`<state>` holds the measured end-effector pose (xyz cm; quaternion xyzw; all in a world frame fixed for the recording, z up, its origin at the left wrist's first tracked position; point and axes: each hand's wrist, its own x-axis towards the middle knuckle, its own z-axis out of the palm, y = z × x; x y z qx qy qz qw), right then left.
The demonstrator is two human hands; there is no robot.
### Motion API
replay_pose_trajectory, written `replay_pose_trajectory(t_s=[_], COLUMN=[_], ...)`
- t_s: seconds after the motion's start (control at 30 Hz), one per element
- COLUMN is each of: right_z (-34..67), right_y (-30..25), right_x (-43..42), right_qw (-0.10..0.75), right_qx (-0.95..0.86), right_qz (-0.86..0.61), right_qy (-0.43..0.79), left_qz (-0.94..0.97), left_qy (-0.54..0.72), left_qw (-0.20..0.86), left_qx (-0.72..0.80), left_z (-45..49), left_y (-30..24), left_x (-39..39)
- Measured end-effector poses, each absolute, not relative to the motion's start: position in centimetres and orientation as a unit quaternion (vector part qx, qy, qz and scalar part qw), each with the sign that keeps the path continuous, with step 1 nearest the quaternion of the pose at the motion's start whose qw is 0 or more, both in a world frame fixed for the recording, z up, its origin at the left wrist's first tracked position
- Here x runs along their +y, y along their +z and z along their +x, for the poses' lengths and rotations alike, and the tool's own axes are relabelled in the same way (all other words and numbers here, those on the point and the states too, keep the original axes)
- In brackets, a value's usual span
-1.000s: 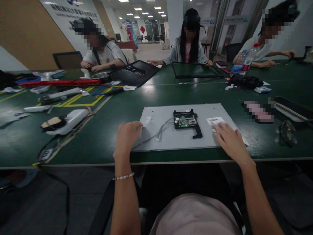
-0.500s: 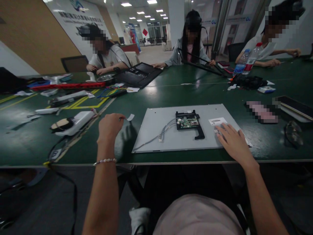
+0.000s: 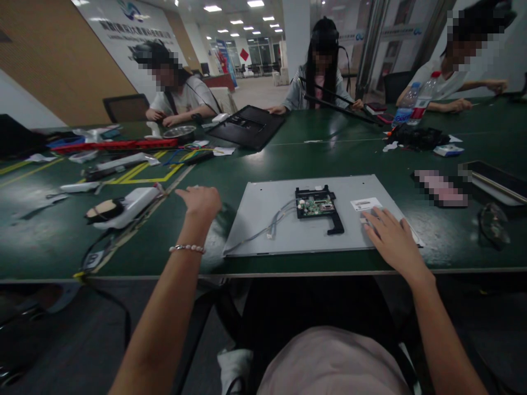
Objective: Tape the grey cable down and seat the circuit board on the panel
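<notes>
A grey metal back panel (image 3: 288,236) lies flat on the green table (image 3: 230,164) in front of me. A small green circuit board in a black bracket (image 3: 315,204) sits on its middle, with thin grey cables (image 3: 274,225) running off to the left. My right hand (image 3: 389,238) lies flat and open on the panel's right part, fingertips beside a white label (image 3: 364,203). My left hand (image 3: 201,200) hovers over the table just left of the panel, back toward me, thumb out to the left. Its fingers are hidden, so I cannot see whether anything is in them.
A white device with a cable (image 3: 123,206) lies at the left near yellow floor-tape lines. Three people work across the table, with a black panel (image 3: 251,126) and a thin frame. Water bottles (image 3: 420,101), glasses (image 3: 492,222) and a dark screen (image 3: 494,181) are at the right.
My left hand lifted a small white strip off the panel's left edge, carried it left, and now sits forward over the table with the strip out of sight. The right hand stayed put.
</notes>
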<state>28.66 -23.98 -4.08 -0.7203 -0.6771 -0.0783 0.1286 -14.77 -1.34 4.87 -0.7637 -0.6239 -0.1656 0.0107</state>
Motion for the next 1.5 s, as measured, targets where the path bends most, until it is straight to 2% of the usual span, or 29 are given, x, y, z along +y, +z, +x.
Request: replay_pose_trajectory(t_s=[0.03, 0.1, 0.2, 0.3, 0.43, 0.57, 0.73, 0.93, 1.13, 1.37, 1.5], right_z=[28.7, 28.8, 28.9, 28.9, 28.6, 28.5, 28.7, 28.8, 28.7, 28.8, 28.7], right_y=[-4.1, -4.3, -4.5, -4.6, -4.2, -4.0, -4.3, -4.4, -4.4, -4.3, -4.2], right_x=[-24.0, -23.9, -23.8, -23.8, -23.7, -23.7, -23.5, -23.5, -23.6, -23.6, -23.8], right_qw=[0.129, 0.130, 0.130, 0.129, 0.129, 0.130, 0.140, 0.139, 0.140, 0.140, 0.132], right_qx=[-0.677, -0.678, -0.678, -0.675, -0.675, -0.673, -0.673, -0.674, -0.673, -0.677, -0.676], right_qz=[-0.720, -0.719, -0.720, -0.722, -0.722, -0.725, -0.722, -0.722, -0.722, -0.718, -0.720], right_qy=[-0.078, -0.079, -0.078, -0.079, -0.080, -0.073, -0.073, -0.072, -0.079, -0.081, -0.079], left_qz=[-0.758, -0.779, -0.864, -0.886, -0.878, -0.878, -0.871, -0.879, -0.873, -0.789, -0.719], left_qy=[-0.102, -0.073, -0.091, -0.129, -0.132, -0.119, -0.119, -0.099, -0.150, -0.209, -0.212], left_qw=[0.062, 0.062, -0.024, -0.105, -0.159, -0.180, -0.231, -0.239, -0.196, -0.112, -0.108], left_qx=[-0.642, -0.620, -0.495, -0.433, -0.431, -0.428, -0.417, -0.400, -0.420, -0.567, -0.653], left_z=[-13.3, -9.8, -3.6, 2.6, 8.4, 10.4, 9.9, 10.0, 8.9, -0.6, -8.6], left_y=[5.1, 5.6, 5.5, 4.3, 2.0, 0.7, 0.8, 0.9, 1.7, 5.5, 7.1], left_x=[-1.4, -1.4, -0.9, 0.2, 1.7, 2.5, 2.9, 2.8, 2.9, 6.8, 7.3])
